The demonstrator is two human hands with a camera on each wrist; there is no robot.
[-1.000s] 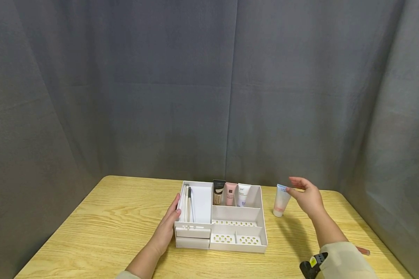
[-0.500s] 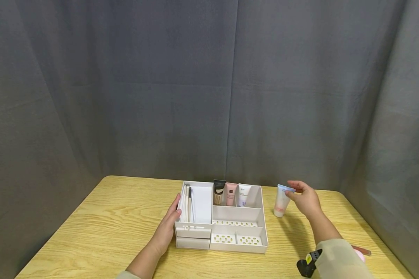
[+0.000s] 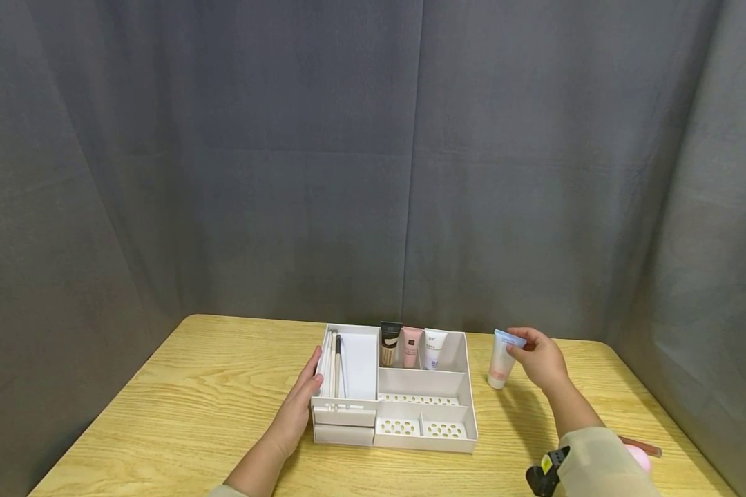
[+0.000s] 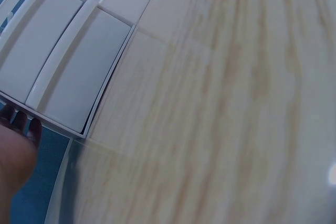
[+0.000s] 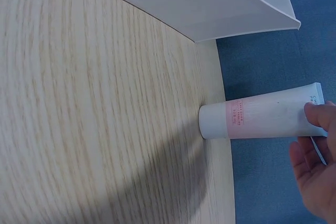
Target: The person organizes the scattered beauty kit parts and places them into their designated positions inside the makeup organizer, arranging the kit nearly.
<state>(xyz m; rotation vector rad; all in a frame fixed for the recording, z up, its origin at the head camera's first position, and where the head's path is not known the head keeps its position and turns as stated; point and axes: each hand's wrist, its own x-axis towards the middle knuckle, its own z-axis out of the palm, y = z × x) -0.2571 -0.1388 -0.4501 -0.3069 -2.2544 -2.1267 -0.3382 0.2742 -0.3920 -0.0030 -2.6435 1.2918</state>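
A white tube with a pink band [image 3: 500, 360] stands cap-down on the wooden table [image 3: 193, 414], right of a white organizer [image 3: 466, 386]. My right hand [image 3: 517, 345] pinches the tube's flat top end; in the right wrist view, fingertips [image 5: 321, 115] lie on the tube [image 5: 262, 119]. My left hand [image 3: 313, 369] rests with straight fingers against the organizer's left wall. In the left wrist view its fingers [image 4: 21, 124] touch the side by the two small drawers [image 4: 63, 72]. A black tube [image 3: 389, 344], a pink tube [image 3: 412, 347] and a white tube [image 3: 434, 348] stand in the back compartment.
Several thin brushes [image 3: 334, 362] lie in the organizer's left compartment. A pink object [image 3: 637, 455] and a reddish stick [image 3: 643, 445] lie near the table's front right corner. A grey curtain hangs close behind and around the table.
My right hand has come down and closer to me, and its fingers have closed on the standing tube's top. The left hand and organizer have not moved.
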